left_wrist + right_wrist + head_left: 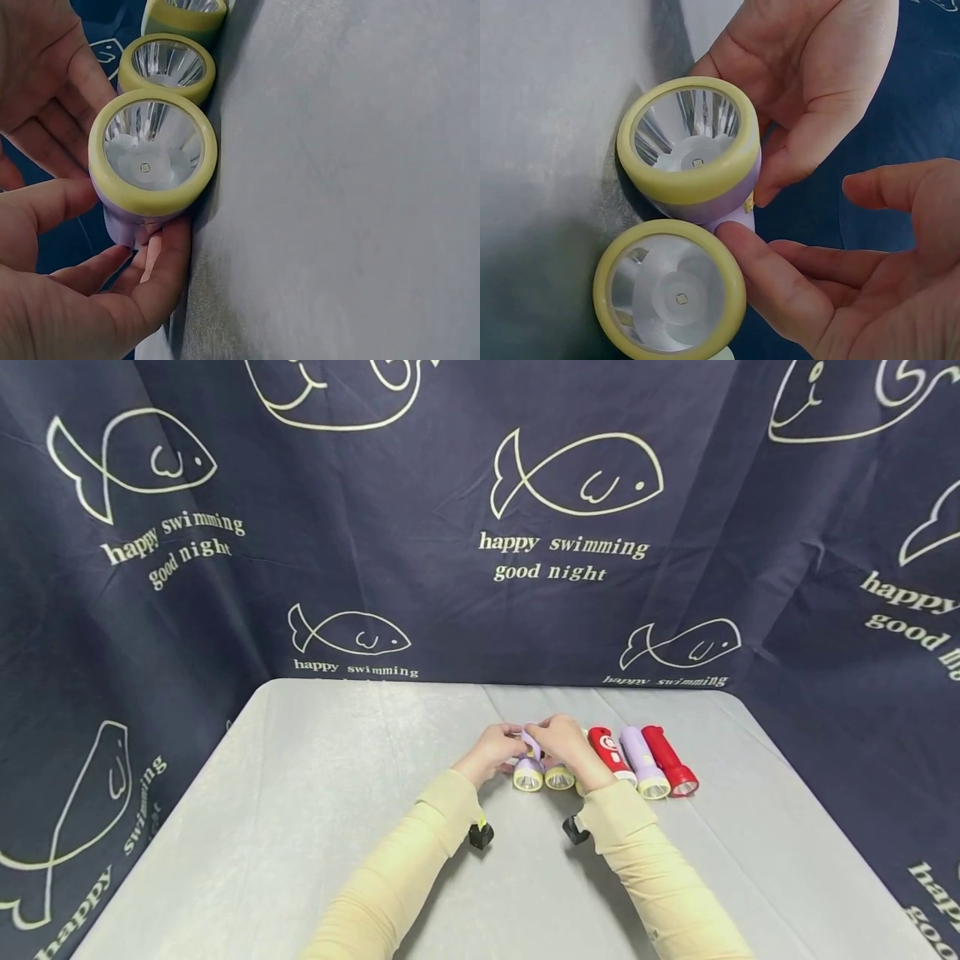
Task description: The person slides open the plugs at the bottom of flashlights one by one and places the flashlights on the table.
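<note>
My left hand grips a purple flashlight with a yellow rim, thumb on one side and fingers curled under the body in the left wrist view. Its lens faces me. Close to its right lies a second yellow-rimmed flashlight. My right hand is at the back of these two. In the right wrist view its fingers reach in between them, fairly straight, and its thumb stands apart. A third yellow-rimmed flashlight with a pale green body is partly hidden by the right wrist in the head view.
Farther right in the row lie a red flashlight with a white rim, a purple one and an all-red one. They rest on a grey-covered table. A dark blue fish-print curtain hangs behind.
</note>
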A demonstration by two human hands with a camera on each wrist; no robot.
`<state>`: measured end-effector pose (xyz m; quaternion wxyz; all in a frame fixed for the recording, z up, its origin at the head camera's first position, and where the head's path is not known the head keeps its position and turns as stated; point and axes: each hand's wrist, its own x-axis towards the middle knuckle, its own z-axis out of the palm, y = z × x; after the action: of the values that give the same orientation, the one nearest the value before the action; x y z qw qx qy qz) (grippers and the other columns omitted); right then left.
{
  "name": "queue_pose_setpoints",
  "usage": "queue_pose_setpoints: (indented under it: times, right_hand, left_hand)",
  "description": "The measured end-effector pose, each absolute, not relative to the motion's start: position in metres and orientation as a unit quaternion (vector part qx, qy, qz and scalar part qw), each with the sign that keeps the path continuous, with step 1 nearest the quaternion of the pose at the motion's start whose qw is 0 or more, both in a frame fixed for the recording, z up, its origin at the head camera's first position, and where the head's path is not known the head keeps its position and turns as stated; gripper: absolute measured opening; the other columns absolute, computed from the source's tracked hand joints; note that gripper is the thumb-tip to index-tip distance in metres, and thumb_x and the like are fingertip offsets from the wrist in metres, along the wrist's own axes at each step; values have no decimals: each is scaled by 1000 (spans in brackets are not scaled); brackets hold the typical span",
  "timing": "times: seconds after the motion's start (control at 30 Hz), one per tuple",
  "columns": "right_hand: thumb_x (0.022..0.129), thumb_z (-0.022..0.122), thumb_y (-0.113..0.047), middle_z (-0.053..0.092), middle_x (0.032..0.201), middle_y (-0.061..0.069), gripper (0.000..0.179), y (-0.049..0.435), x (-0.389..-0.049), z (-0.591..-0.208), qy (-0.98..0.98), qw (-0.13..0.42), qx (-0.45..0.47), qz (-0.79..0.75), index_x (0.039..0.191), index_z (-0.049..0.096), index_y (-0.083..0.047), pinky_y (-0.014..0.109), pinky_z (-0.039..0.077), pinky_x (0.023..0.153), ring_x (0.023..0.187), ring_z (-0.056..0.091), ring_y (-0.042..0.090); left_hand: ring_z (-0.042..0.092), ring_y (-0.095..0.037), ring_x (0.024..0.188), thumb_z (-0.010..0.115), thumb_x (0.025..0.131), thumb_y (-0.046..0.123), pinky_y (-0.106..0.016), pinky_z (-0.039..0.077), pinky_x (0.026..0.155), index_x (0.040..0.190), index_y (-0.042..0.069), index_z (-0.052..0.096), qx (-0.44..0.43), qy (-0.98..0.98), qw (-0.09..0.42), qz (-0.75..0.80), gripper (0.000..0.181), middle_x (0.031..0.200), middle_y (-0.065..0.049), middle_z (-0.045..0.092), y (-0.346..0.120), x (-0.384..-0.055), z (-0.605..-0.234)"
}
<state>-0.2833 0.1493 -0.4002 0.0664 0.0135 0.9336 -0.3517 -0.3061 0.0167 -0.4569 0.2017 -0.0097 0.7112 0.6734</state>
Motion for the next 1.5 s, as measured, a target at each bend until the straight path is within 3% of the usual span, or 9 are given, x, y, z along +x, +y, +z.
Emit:
queue_pose_setpoints:
  times: [0.2,0.3,0.83,1.0,1.23,1.5]
  right_hand:
    - [91,54,-33,63,112,24,47,149,-280,-401,926,76,18,-370,115,63,6,29,56,68,83,67,28]
    - [90,53,-34,63,113,23,48,149,-279,-401,924,76,22,-373,117,62,6,26,55,65,82,68,28]
    - [93,51,-24,56,114,23,48,148,-281,-397,849,106,72,-513,130,50,7,37,56,81,77,68,20]
    - [94,52,-23,58,114,24,48,147,-281,-395,844,94,71,-523,131,49,6,38,56,82,76,66,17]
    - [94,54,-20,58,121,25,41,146,-277,-390,852,75,46,-517,128,55,3,36,56,80,85,68,24]
    - [87,60,-15,65,109,25,37,145,-270,-387,879,4,-12,-476,121,62,0,23,54,61,69,70,25]
  left_hand:
    - [61,-22,92,62,80,0,-38,56,76,131,-1,50,-22,707,201,678,52,118,-14,58,18,-306,-458]
    - [60,-20,89,62,79,-1,-35,56,74,129,0,53,-28,704,198,681,51,115,-12,58,19,-306,-459]
    - [54,-15,73,61,78,-4,-26,51,60,131,1,51,-42,667,203,716,54,100,-6,57,9,-304,-444]
    - [56,-14,71,63,79,-2,-24,51,57,131,2,51,-42,662,199,721,53,102,-7,58,6,-303,-438]
    - [57,-16,82,64,81,-1,-29,54,67,131,2,51,-47,647,184,738,52,112,-10,58,2,-299,-431]
    - [59,-17,88,65,81,-1,-32,54,72,132,5,52,-48,640,156,750,53,125,-13,54,-1,-289,-417]
